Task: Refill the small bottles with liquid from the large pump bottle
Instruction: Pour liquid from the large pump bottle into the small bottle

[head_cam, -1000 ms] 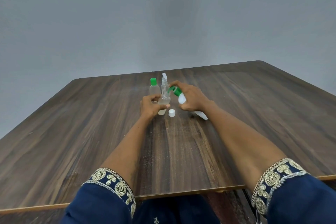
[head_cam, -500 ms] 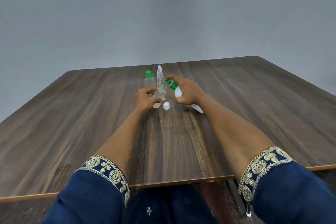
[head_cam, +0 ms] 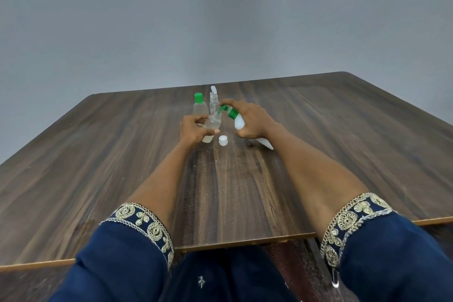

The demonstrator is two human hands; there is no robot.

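- Wooden table (head_cam: pixel 318 154), dark-grained, carries every item; a grey wall (head_cam: pixel 220 19) rises behind its far edge.
- Bottles, four counted: one white pump bottle (head_cam: pixel 239 123) with a green collar and spout, and three small clear ones.
- Loose caps, one counted: a white cap (head_cam: pixel 223 140) lies on the table, used below as the landmark.
- Held bottle (head_cam: pixel 212 125), small and clear, sits just left of the cap and slightly beyond it, tilted, its mouth up toward the green spout.
- Green-capped bottle (head_cam: pixel 200 108) stands upright beyond and left of the cap, behind the held bottle.
- Spray bottle (head_cam: pixel 214 102), clear with a white nozzle, stands upright straight beyond the cap, just beside the green-capped one.
- Pump bottle leans over just right of the cap, its base toward the person, spout pointing left at the held bottle's mouth; whether they touch I cannot tell.
- Left hand (head_cam: pixel 192 131), left of the cap: fingers curled round the held bottle, thumb across its front.
- Right hand (head_cam: pixel 252 121), right of the cap: fingers wrapped over the pump bottle's body, index finger reaching onto the pump head.
- Sleeves, two counted: navy with gold embroidered cuffs (head_cam: pixel 144 222).
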